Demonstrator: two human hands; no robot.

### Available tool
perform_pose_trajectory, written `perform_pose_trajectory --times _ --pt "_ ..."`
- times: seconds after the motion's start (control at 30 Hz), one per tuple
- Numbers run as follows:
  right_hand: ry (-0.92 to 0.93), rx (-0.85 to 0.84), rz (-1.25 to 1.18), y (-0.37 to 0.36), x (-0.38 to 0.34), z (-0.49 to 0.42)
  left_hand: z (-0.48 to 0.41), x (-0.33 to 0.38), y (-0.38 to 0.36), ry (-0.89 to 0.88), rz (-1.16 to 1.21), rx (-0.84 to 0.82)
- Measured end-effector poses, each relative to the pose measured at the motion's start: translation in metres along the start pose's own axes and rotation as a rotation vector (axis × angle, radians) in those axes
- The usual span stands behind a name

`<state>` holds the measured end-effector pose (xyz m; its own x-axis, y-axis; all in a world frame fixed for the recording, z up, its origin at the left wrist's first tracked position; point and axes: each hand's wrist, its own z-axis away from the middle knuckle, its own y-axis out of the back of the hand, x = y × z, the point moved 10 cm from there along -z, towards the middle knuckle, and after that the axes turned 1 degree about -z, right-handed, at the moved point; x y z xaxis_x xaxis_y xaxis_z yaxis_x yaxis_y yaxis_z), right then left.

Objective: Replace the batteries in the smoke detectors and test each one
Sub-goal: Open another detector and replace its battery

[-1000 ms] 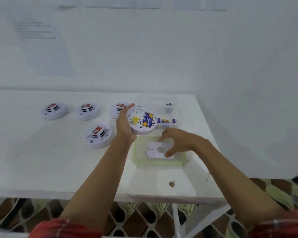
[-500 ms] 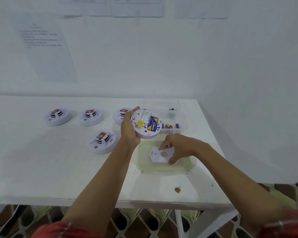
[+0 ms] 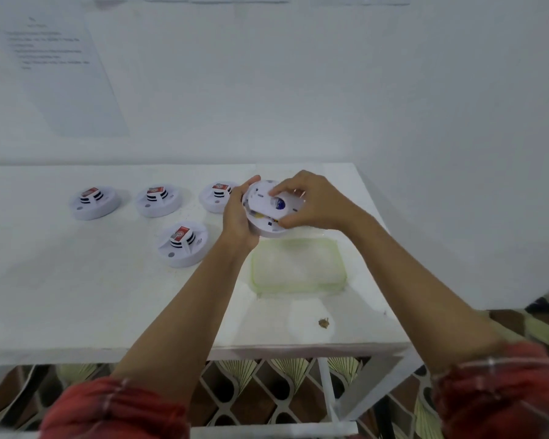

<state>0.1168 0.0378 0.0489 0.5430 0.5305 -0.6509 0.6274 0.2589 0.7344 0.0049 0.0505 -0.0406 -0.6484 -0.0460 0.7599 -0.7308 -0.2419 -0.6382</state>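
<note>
As the head camera looks down: both hands meet above the far right part of the white bench (image 3: 76, 296).
Left hand (image 3: 238, 217): curled round the left rim of the held smoke detector (image 3: 268, 231), which is tilted with its back toward the camera.
Right hand (image 3: 314, 201): fingers and thumb pinch the white cover plate (image 3: 260, 198), laid against the detector's back.
Battery (image 3: 279, 203): a blue patch showing through the plate's hole.
Spare detectors: three in a back row (image 3: 94, 202) (image 3: 159, 199) (image 3: 217, 196) and one nearer (image 3: 183, 243), all red-labelled. The row's rightmost sits just beside the left hand.
Clear container (image 3: 295, 267): green-rimmed, on the bench on the near side of the hands.
Wall sheet (image 3: 61, 74): text too blurred to read.
</note>
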Motion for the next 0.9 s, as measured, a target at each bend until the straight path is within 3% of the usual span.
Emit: perform_pose_trajectory --times 0.9 --pt "0.036 -0.090 0.073 -0.015 0.013 -0.002 0.006 -0.007 -0.008 0.042 -0.020 0.034"
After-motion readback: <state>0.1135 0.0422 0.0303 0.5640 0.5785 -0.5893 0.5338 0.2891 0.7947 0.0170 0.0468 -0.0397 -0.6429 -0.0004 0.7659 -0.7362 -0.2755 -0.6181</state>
